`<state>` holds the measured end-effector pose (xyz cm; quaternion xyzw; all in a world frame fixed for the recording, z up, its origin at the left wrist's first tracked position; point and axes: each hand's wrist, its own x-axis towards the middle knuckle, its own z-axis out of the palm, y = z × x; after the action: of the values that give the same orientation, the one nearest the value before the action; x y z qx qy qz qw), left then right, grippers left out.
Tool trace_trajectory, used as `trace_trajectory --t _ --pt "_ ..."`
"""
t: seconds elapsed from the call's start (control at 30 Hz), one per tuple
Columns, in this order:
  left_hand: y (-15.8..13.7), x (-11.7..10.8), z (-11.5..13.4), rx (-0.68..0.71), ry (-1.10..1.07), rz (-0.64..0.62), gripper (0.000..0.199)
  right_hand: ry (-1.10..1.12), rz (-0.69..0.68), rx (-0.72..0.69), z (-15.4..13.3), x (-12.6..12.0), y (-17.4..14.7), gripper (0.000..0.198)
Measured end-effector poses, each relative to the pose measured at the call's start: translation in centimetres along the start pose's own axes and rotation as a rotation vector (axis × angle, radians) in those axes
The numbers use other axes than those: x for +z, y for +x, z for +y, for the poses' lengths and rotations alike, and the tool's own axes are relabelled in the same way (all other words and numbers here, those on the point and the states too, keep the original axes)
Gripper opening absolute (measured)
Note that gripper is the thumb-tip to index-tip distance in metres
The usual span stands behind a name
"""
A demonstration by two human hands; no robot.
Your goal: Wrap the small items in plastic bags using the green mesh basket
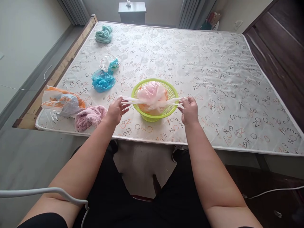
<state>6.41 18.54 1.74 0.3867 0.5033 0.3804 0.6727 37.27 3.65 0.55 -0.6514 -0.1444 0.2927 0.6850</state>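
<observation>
A green plastic basket [152,118] stands on the mattress in front of me. In it lies a whitish, see-through plastic bag [153,92] with pinkish and orange contents or layers that I cannot make out. My left hand [116,110] is closed on one stretched handle of the bag, left of the basket. On the right, my right hand [189,110] grips the opposite handle. Both handles are pulled sideways, nearly level, across the basket's rim, and they meet in a gathered twist at the middle.
A pink towel [90,117] lies beside my left forearm, with an orange-and-white plastic bag [63,102] behind it. Farther off are a blue plastic bag [104,79] and a green cloth [104,34]. The mattress [213,79] has a wooden frame [71,58] along its left side.
</observation>
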Motion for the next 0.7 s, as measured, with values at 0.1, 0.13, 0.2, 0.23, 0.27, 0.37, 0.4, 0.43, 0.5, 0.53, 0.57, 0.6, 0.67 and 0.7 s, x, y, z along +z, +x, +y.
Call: trace_trajectory --t 0.1,0.13,0.2,0.23,0.27,0.37,0.4,0.43,0.5,0.53,0.57,0.6,0.67,0.7 --pt "-0.5 0.8 -0.2 -0.019 -0.03 -0.041 0.04 0.162 -0.052 0.083 0.3 0.9 -0.5 0.038" --pt "-0.7 1.0 -0.3 -0.026 -0.025 -0.059 0.043 0.204 -0.051 0.113 0.5 1.2 -0.7 0.039" --pt "-1.0 1.3 -0.5 -0.034 0.006 -0.108 0.047 0.255 -0.021 0.154 0.9 1.8 -1.0 0.04" --pt "-1.2 1.4 -0.5 -0.034 0.027 -0.137 0.048 0.268 -0.003 0.163 1.2 2.0 -1.2 0.04" --pt "-1.3 1.6 -0.5 -0.033 0.051 -0.165 0.05 0.276 0.01 0.163 1.5 2.3 -1.4 0.039" --pt "-1.8 2.2 -0.8 -0.04 0.141 -0.202 0.059 0.296 0.029 0.133 2.3 3.0 -2.0 0.037" --pt "-2.0 2.5 -1.1 -0.044 0.176 -0.192 0.064 0.303 0.028 0.121 2.5 3.2 -2.2 0.036" --pt "-2.3 2.8 -1.4 -0.045 0.212 -0.182 0.068 0.306 0.019 0.111 2.7 3.5 -2.5 0.035" --pt "-2.8 3.7 -2.5 -0.019 0.261 -0.214 0.069 0.299 -0.001 0.083 3.1 4.1 -3.0 0.03" --pt "-3.0 4.1 -3.1 0.029 0.27 -0.235 0.068 0.293 -0.005 0.065 3.3 4.3 -3.3 0.028" --pt "-3.3 4.5 -3.8 0.105 0.281 -0.249 0.071 0.289 0.003 0.049 3.5 4.5 -3.5 0.026" --pt "-3.5 4.9 -4.4 0.179 0.294 -0.226 0.076 0.291 0.025 0.037 3.7 4.6 -3.6 0.026" --pt "-3.7 5.3 -5.4 0.247 0.332 -0.203 0.079 0.301 0.084 0.034 4.1 4.6 -3.6 0.028" --pt "-3.7 5.3 -5.7 0.263 0.343 -0.203 0.079 0.302 0.098 0.039 4.3 4.6 -3.5 0.029"
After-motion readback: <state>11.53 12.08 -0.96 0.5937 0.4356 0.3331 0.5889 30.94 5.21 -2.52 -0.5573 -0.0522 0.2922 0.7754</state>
